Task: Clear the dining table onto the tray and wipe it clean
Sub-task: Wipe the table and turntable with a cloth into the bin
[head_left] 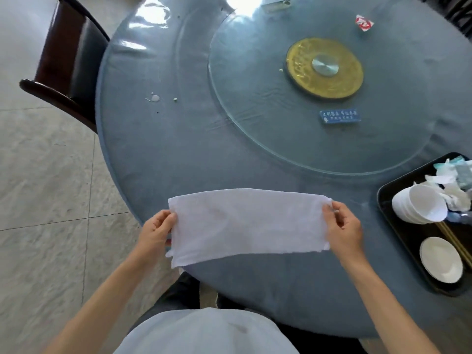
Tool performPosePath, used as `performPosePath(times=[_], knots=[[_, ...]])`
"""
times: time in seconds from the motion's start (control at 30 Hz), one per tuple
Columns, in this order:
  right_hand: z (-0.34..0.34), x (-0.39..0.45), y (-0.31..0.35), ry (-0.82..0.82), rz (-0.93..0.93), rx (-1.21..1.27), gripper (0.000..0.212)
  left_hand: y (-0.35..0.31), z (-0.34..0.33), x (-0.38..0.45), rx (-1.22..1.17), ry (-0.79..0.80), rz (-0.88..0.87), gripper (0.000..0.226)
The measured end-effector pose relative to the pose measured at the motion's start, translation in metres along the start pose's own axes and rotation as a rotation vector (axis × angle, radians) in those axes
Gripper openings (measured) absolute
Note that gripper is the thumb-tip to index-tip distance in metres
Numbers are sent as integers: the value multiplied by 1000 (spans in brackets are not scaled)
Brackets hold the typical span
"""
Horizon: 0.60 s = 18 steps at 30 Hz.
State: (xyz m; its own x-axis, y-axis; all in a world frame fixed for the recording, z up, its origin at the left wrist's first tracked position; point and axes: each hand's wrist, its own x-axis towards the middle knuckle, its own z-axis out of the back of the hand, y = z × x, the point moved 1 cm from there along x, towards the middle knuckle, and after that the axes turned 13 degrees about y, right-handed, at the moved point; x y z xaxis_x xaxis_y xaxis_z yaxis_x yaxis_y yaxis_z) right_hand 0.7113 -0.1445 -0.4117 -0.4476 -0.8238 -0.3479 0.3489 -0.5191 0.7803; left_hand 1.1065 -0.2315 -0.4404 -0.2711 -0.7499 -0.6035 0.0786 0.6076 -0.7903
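A white cloth (249, 226) is stretched flat between my hands above the near edge of the round blue-grey table (166, 154). My left hand (155, 232) pinches its left end and my right hand (343, 226) pinches its right end. A black tray (398, 233) at the right edge of the table holds stacked white bowls (419, 206), a white saucer (440, 259), chopsticks (454, 241) and crumpled wrappers (452, 180). Small spills and crumbs (155, 98) lie on the table's left part.
A glass turntable (255, 80) with a gold hub (324, 67) fills the table's middle; a blue card (339, 116) and a red-and-white packet (364, 23) lie on it. A dark wooden chair (69, 60) stands at the far left. Tiled floor (51, 175) lies to the left.
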Motion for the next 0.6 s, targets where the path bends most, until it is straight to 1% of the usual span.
performPosePath(times=[0.1, 0.2, 0.33, 0.37, 0.4, 0.43, 0.47, 0.5, 0.53, 0.57, 0.6], knots=[[21, 12, -6, 17, 14, -67, 15, 7, 11, -19, -2, -18, -13, 21], [27, 30, -7, 88, 57, -89, 11, 18, 12, -37, 9, -43, -2, 22], [-2, 80, -13, 229, 79, -192, 10, 32, 15, -28, 45, -147, 55, 19], [-12, 94, -16, 271, 64, -236, 10, 38, 16, -18, 39, -180, 77, 18], [-22, 107, -21, 314, 31, -262, 15, 45, 18, -7, 46, -242, 104, 15], [-32, 118, -27, 343, -7, -291, 23, 52, 20, 3, 116, -339, 145, 12], [-41, 124, -30, 354, -33, -342, 33, 58, 20, 13, 249, -458, 198, 15], [-50, 126, -31, 344, -28, -424, 39, 63, 16, 20, 404, -562, 240, 23], [-59, 124, -31, 335, 21, -514, 42, 64, 5, 24, 547, -624, 240, 29], [-69, 118, -29, 346, 115, -593, 44, 66, -9, 26, 668, -635, 183, 32], [-81, 108, -29, 381, 245, -659, 45, 68, -27, 27, 783, -602, 86, 34]])
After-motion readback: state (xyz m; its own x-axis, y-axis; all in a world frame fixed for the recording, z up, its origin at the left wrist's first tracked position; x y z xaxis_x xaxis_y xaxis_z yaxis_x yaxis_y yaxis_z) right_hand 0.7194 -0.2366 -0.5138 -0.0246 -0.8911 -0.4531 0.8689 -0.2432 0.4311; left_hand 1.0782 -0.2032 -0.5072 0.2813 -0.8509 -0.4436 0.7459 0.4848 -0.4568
